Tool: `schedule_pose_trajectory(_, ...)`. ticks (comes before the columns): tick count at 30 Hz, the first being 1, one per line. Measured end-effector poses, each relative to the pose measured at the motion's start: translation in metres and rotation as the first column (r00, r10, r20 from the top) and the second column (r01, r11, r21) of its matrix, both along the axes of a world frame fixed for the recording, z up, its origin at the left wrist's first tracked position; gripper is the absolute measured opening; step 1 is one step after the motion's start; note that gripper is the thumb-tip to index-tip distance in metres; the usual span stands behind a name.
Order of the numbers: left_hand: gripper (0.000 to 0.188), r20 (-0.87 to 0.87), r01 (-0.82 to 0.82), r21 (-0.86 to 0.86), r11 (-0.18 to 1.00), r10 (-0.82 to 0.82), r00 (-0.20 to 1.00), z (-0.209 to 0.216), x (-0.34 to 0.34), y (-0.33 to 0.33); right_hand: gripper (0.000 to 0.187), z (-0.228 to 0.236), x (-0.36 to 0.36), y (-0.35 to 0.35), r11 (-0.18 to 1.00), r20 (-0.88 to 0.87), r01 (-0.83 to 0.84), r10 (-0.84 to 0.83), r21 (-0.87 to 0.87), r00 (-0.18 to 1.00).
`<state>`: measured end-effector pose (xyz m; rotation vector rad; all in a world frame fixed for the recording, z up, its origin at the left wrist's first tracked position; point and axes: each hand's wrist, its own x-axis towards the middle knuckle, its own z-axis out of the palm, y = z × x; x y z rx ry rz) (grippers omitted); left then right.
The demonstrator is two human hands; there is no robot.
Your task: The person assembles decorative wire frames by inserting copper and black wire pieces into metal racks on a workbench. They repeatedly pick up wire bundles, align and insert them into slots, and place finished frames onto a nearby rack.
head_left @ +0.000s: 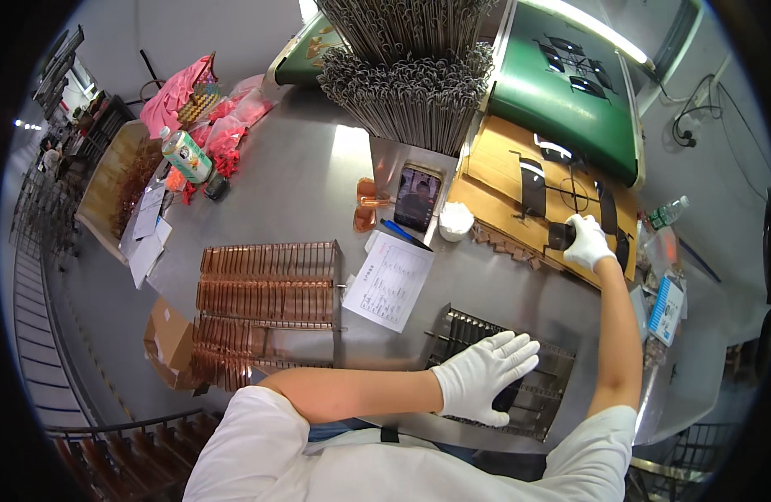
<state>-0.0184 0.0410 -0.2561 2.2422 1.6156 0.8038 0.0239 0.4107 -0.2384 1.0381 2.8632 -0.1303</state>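
My right hand [588,243], in a white glove, pinches a dark, glossy curved piece [560,236] over the cardboard sheet at the right. Beside it on the cardboard lies a thin wire holder [574,192] with similar dark curved pieces [533,187] around it. Nearer to me, my gloved left hand [490,376] is spread flat over a slotted metal rack [557,372]. Several dark pieces [463,328] stand in the rack's slots. Part of the rack is hidden under that hand.
At the left stands a rack of amber pieces [268,289]. A printed sheet [390,280], phone [417,197], orange lens pair [365,205] and white roll [455,222] lie mid-table. Behind are bundled wire rods [402,92] and a green conveyor belt [561,109]. A bottle [186,156] stands far left.
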Motion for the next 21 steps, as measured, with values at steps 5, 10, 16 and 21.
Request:
schedule_pose_trajectory(5,0.099,-0.026,-0.012,0.095,0.995,0.014,1.0,-0.002,-0.001,0.002,0.055,0.073,0.111,-0.11,0.961,-0.545,-0.19,0.051,-0.201,0.837)
schedule_pose_trajectory(10,0.101,0.55,-0.07,0.143,0.987,-0.02,0.835,0.019,0.001,0.013,0.051,0.142,0.194,-0.245,0.933,-0.472,-0.354,0.283,-0.066,0.835)
schedule_pose_trajectory(16,0.106,0.959,0.11,0.264,0.958,-0.248,-0.136,0.082,0.039,0.005,0.047,0.12,0.206,-0.322,0.896,-0.476,-0.199,0.387,0.397,0.79)
schedule_pose_trajectory(21,0.079,0.744,-0.131,0.482,0.866,-0.325,0.584,0.105,0.067,0.002,0.063,0.044,0.219,-0.319,0.578,-0.67,-0.344,-0.594,-0.74,0.445)
